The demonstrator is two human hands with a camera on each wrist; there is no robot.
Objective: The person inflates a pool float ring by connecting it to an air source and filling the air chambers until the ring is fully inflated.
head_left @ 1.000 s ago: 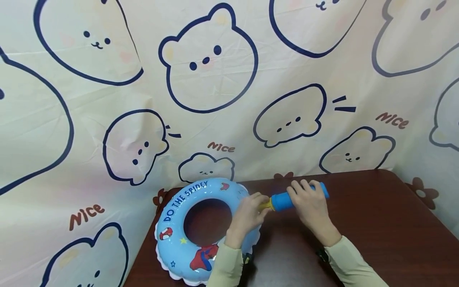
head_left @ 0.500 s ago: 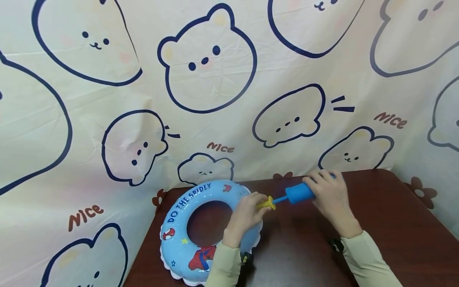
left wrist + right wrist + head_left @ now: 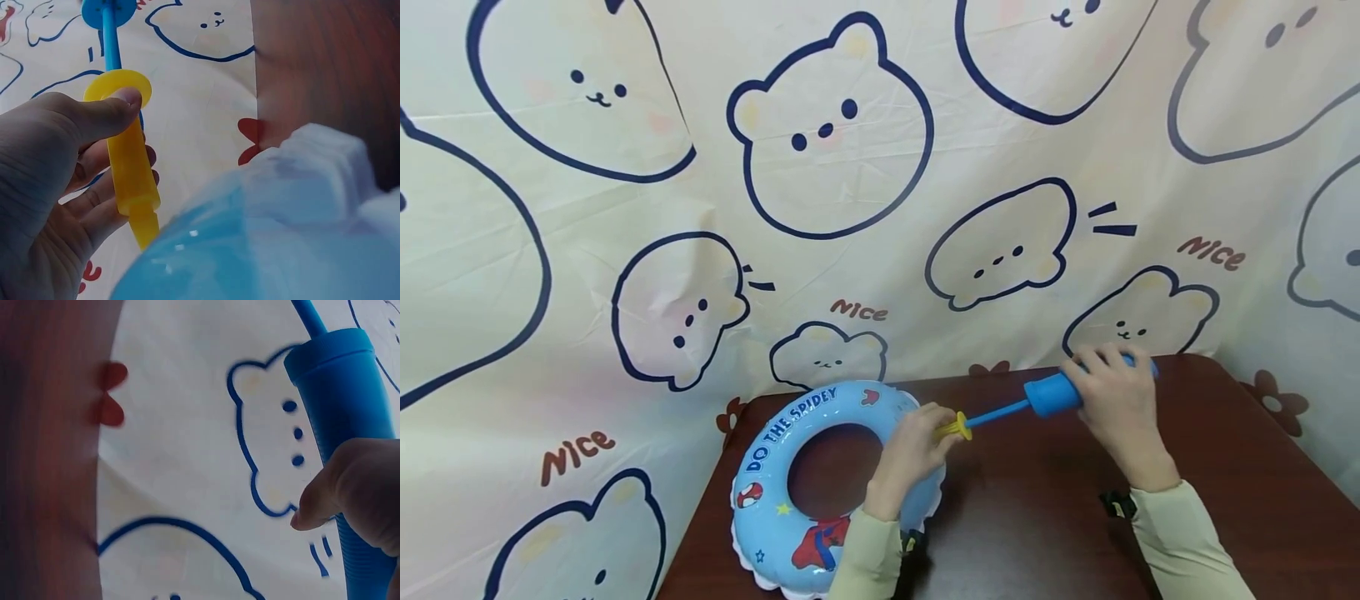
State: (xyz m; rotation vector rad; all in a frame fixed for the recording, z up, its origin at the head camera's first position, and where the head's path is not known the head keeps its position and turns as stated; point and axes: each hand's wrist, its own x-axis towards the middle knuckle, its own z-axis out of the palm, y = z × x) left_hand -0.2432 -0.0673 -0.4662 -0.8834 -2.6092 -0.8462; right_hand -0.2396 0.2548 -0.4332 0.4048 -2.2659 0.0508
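A hand pump spans both hands, its thin blue rod (image 3: 997, 413) drawn out between a yellow nozzle end and a blue barrel. My left hand (image 3: 910, 458) grips the yellow nozzle (image 3: 130, 156), thumb against its round flange. In the left wrist view the nozzle's narrow tip meets the edge of the light blue swim ring (image 3: 767, 517). My right hand (image 3: 1116, 408) is wrapped around the ridged blue barrel (image 3: 344, 394), up and to the right of the left hand. The ring is puffed out, printed with "DO THE SPIDEY", and partly covered by the left forearm.
The dark brown table (image 3: 1015, 533) carries the ring on its left side. Behind it hangs a pale curtain (image 3: 1000, 108) with bear drawings, meeting the table's back edge. Dark straps (image 3: 1117, 503) show at the wrists.
My right hand has pulled the barrel to the right and slightly up, exposing more and more of the blue rod. The left hand stays at the nozzle; the ring has shifted slightly.
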